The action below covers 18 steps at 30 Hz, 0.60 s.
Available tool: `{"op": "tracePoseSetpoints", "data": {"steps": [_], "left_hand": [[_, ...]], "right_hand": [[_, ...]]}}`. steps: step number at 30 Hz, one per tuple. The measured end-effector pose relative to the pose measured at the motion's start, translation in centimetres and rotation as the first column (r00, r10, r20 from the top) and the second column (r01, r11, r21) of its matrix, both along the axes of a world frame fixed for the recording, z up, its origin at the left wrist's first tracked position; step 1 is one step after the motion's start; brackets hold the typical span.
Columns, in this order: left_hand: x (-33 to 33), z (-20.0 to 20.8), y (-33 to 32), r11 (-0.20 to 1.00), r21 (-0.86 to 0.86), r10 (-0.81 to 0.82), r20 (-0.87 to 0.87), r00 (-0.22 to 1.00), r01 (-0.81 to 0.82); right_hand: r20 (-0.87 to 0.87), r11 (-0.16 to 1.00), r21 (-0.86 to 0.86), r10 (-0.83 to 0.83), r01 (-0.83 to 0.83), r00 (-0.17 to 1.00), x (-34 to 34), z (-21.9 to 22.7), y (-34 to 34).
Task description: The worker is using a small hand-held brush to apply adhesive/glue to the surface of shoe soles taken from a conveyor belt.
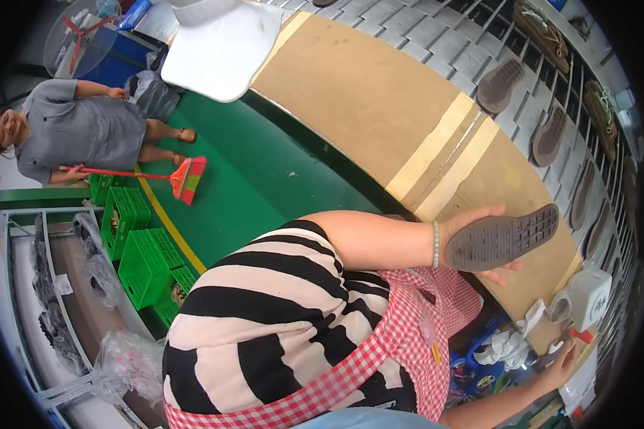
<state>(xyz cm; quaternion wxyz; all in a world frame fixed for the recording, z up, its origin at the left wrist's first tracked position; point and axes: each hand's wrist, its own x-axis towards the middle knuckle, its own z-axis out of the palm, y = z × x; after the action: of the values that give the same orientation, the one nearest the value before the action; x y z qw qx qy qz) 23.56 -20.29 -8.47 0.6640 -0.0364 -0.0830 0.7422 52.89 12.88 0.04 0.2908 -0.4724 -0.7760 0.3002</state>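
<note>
My left hand [495, 275], with a beaded bracelet at the wrist, holds a dark grey-brown shoe sole [504, 239] over the near part of the brown-covered bench [358, 71]. The sole's treaded face shows, and fingers stick out past both its edges. At the lower right my right hand [562, 363] has its fingers closed by a small red piece [582, 334]. What it grips is too small to make out. Beside it stand a white container [589, 297] and a small clear cup [559, 307]. Crumpled white paper or cloth [504, 349] lies near my right forearm.
Along the bench runs a slatted metal conveyor [472, 64] with several soles [549, 136]; laced brown shoes [601, 118] rest on bars beyond. Left, a person in grey [86, 118] holds a broom [188, 180]. Green crates [147, 264] and a rack [71, 300] stand nearby.
</note>
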Motion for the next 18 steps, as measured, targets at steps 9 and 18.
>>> {"op": "tracePoseSetpoints", "data": {"steps": [9, 18], "left_hand": [[2.0, 2.1, 0.2, 0.999, -0.003, -0.041, 0.04, 0.998, 0.041], [1.8, 4.7, 0.6, 0.991, -0.133, -0.038, -0.099, 0.994, 0.024]], "right_hand": [[-0.192, 0.995, 0.04, -0.084, 0.094, 0.978, 2.1, 3.1, -3.5], [-0.239, 0.881, 0.285, 0.448, -0.378, 0.862, -9.4, 8.0, -20.2]]}}
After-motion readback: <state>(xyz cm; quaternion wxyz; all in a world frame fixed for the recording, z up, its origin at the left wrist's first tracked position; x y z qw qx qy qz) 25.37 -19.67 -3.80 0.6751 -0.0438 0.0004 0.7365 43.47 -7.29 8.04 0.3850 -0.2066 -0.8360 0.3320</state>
